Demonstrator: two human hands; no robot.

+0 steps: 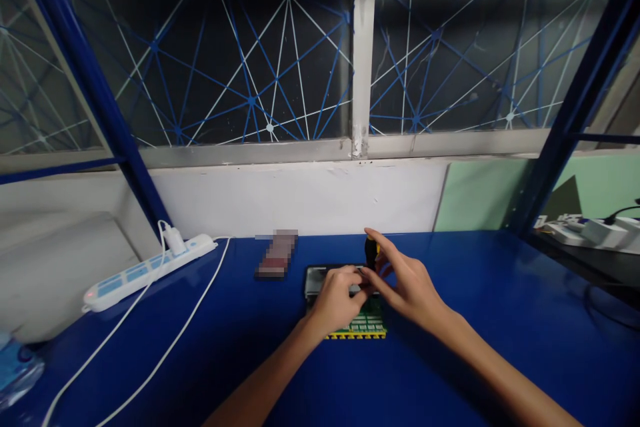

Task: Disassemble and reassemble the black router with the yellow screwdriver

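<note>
A device with a dark frame and a grey panel (316,279) lies on the blue table; its green circuit board (367,321) has a toothed yellow edge along the near side. Over its middle, my left hand (336,293) is closed, thumb and fingertips pinched together; whatever they hold is hidden. My right hand (407,280) grips a screwdriver (371,252) with a black and yellow handle, held upright above the device's right part. The index finger rests at the top of the handle. The screwdriver's tip is hidden behind the fingers, and both hands' fingertips meet there.
A white power strip (150,273) with a plug and white cable (193,310) lies on the left. A pixelated flat object (277,255) is behind the device. Blue posts (560,107) frame the table; adapters (605,232) sit at right, and a plastic bottle (17,370) at lower left.
</note>
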